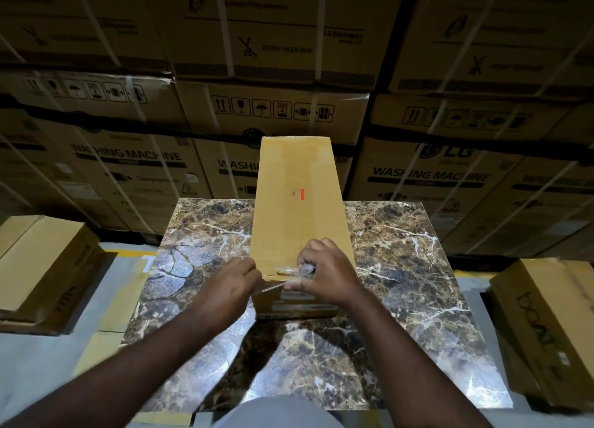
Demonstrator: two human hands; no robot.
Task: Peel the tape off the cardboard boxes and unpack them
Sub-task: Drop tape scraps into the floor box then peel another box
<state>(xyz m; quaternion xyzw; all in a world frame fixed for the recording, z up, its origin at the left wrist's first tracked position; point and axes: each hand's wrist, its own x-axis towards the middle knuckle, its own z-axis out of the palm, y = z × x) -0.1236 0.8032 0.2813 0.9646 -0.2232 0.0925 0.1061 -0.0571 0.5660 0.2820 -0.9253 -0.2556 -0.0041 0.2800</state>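
In the head view, a long cardboard box (300,209) lies lengthwise at the centre of the frame on a marble-patterned table (418,267), its near end at the hands. The right hand (324,271) curls its fingers round a crumpled wad of clear tape (297,271) at that end's top edge. The left hand (233,281), fingers curled, pinches a stretched strip of the same tape at the box's near left corner. Further cardboard boxes lie at lower left (45,267) and lower right (546,324); washing-machine cartons (128,157) fill the top.

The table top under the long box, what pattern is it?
The table top is dark brown marble with white veins, seen in the head view.
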